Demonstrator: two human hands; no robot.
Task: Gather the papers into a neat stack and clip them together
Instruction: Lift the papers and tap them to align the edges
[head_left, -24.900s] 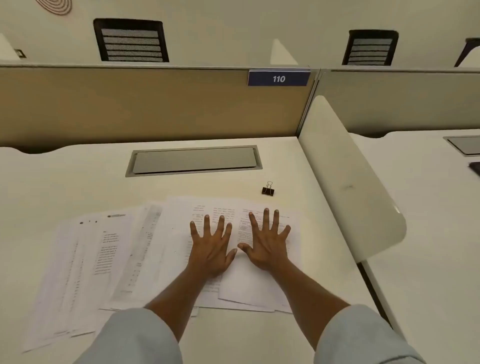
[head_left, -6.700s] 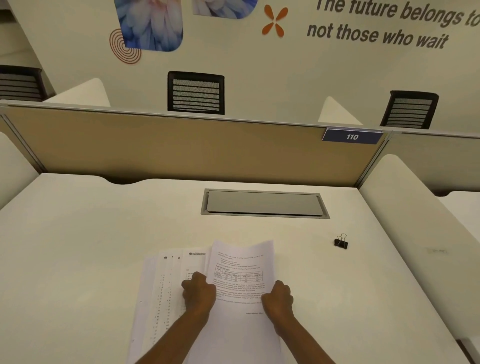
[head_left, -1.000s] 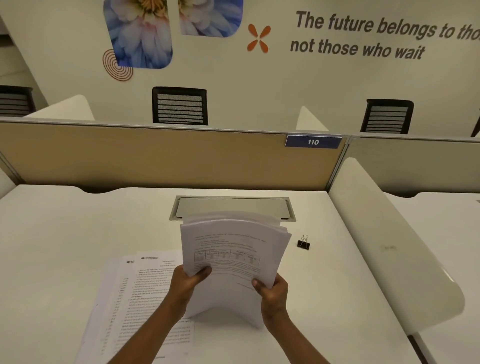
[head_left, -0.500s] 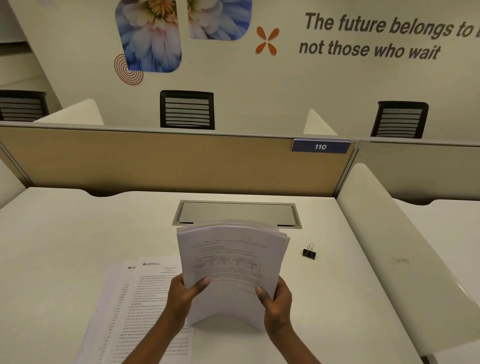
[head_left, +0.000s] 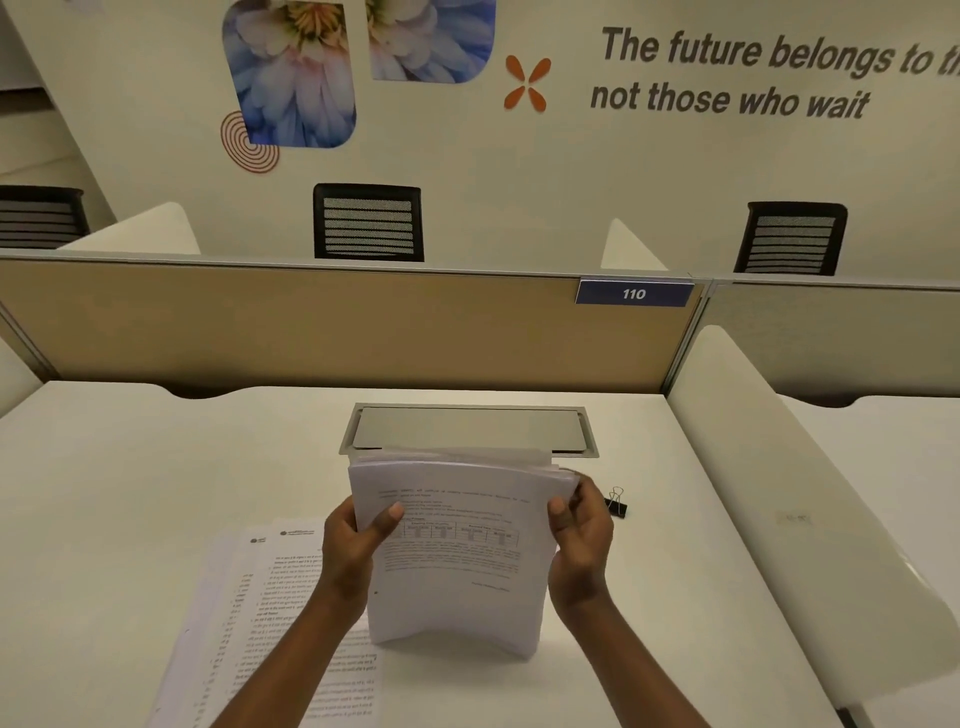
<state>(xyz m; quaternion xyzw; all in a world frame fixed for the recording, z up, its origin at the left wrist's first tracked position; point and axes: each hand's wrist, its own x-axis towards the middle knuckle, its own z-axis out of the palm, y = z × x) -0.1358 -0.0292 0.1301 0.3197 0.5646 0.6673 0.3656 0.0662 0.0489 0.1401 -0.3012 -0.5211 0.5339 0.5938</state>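
Observation:
A bundle of printed papers (head_left: 457, 566) stands upright on its lower edge on the white desk (head_left: 130, 493), bowed slightly. My left hand (head_left: 353, 551) grips its left edge and my right hand (head_left: 582, 540) grips its right edge, both near the top. More printed sheets (head_left: 280, 623) lie flat on the desk to the left, partly under my left forearm. A black binder clip (head_left: 615, 505) sits on the desk just behind my right hand, partly hidden by it.
A metal cable hatch (head_left: 467, 431) is set in the desk behind the bundle. A tan partition (head_left: 311, 327) closes the back and a white side divider (head_left: 810, 509) the right. Black chairs stand beyond the partition.
Both hands have slid up the sides of the upright bundle, from near its lower half to near its top. The sheets look more even at the top edge.

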